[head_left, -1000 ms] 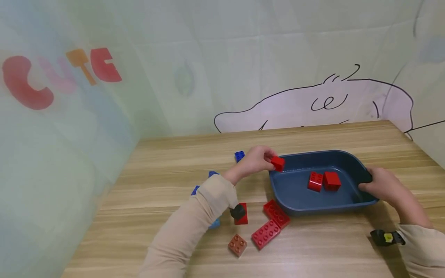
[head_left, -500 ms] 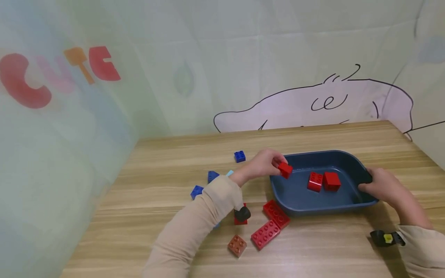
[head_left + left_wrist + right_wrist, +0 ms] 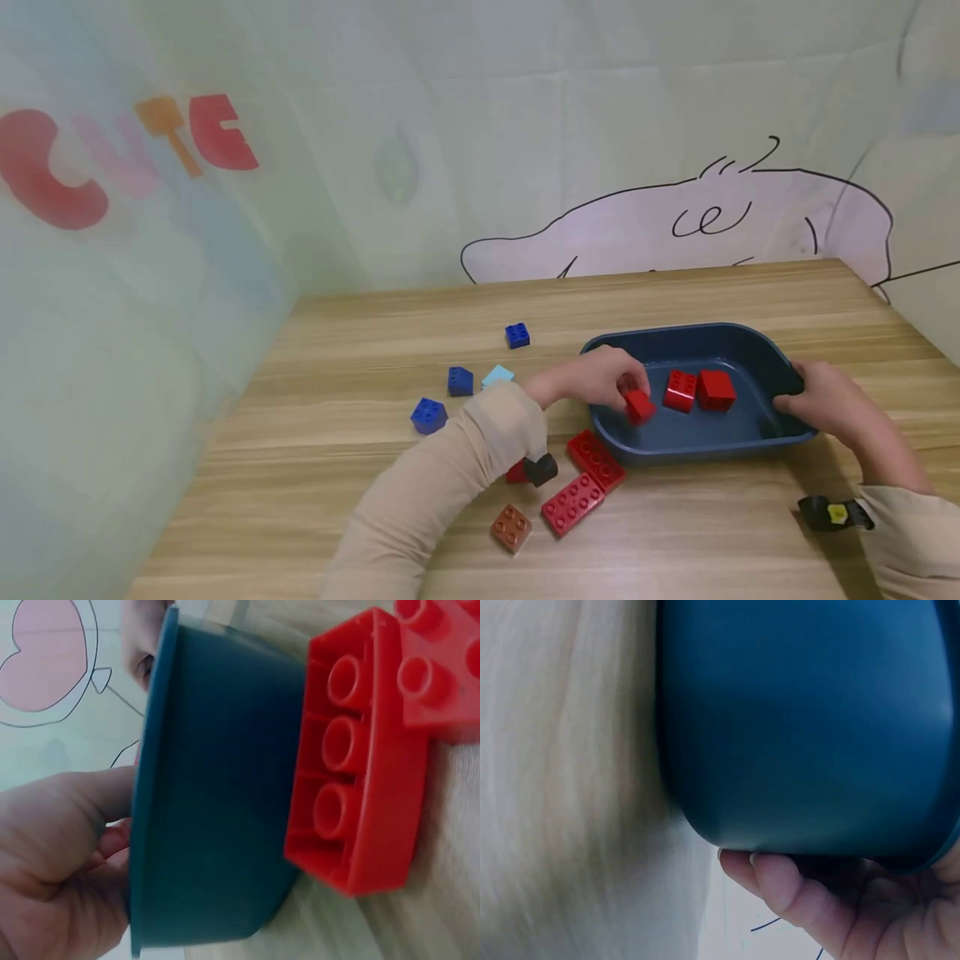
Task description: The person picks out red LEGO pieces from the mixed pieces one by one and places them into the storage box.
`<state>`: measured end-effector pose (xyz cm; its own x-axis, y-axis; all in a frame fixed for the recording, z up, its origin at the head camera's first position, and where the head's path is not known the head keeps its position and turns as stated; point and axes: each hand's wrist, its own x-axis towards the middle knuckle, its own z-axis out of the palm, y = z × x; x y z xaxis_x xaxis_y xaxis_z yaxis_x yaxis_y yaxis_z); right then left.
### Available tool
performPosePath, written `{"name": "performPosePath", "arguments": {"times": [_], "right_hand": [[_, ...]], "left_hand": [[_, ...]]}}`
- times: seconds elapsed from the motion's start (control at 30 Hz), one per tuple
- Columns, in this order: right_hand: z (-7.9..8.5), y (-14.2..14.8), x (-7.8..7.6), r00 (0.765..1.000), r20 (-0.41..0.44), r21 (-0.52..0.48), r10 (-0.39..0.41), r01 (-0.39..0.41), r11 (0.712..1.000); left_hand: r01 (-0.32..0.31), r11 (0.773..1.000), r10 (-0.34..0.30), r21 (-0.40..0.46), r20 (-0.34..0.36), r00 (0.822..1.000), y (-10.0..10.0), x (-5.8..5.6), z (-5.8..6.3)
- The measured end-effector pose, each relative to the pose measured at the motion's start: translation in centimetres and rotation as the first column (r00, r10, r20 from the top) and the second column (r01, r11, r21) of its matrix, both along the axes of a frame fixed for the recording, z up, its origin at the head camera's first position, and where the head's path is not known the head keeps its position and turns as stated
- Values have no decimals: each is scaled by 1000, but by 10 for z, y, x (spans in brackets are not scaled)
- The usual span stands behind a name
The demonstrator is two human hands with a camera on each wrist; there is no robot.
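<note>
My left hand (image 3: pixel 603 377) pinches a small red toy brick (image 3: pixel 640 407) low inside the left part of a dark blue tray (image 3: pixel 750 333). Two more red bricks, a glossy studded one (image 3: pixel 680 392) and a blocky one (image 3: pixel 716 390), lie on the tray's floor. At the right end, my right hand (image 3: pixel 828 400) grips the tray wall, its thumb over the rim. The right wrist view shows the fingers (image 3: pixel 780 881) against the outside of the tray (image 3: pixel 810 727). In the left wrist view, the tray wall hides my left fingertips and the held brick.
Two long red bricks, one near the tray (image 3: pixel 596 461) and one in front (image 3: pixel 573 503), lie by a brown brick (image 3: pixel 512 528). Left of the tray are a light blue brick (image 3: pixel 498 377) and several dark blue bricks (image 3: pixel 429 416). My left sleeve partly covers another red brick (image 3: pixel 516 472).
My left hand has carried the red brick from the tray's left rim rightward and down into it. More blue bricks show from behind the arm. My right hand has stayed put.
</note>
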<state>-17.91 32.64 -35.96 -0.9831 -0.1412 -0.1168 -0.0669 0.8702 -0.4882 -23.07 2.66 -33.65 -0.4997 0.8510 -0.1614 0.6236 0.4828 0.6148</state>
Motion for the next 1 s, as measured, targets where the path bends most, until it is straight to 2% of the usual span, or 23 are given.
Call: {"name": "performPosePath", "arguments": {"times": [0.1, 0.37, 0.53, 0.73, 0.9, 1.0], "right_hand": [[0, 0, 0, 1000, -4, 3, 0, 0, 1000], [-1, 0, 1, 1000, -12, 2, 2, -2, 1000], [-1, 0, 1, 1000, -18, 3, 6, -6, 1000], [-2, 1, 0, 1000, -23, 7, 1, -1, 1000], [-1, 1, 0, 1000, -18, 8, 6, -6, 1000], [-1, 0, 0, 1000, -11, 5, 6, -6, 1000]], "left_hand": [[37, 999, -37, -31, -17, 999, 4, 3, -2], [81, 991, -84, -102, -25, 996, 13, 6, -7], [82, 985, -87, -151, -30, 996, 16, 6, -8], [67, 972, -90, -226, -94, 991, 19, 10, -7], [53, 965, -88, -258, -124, 988, 19, 12, -8], [54, 963, -88, -264, -118, 989, 19, 13, -8]]}}
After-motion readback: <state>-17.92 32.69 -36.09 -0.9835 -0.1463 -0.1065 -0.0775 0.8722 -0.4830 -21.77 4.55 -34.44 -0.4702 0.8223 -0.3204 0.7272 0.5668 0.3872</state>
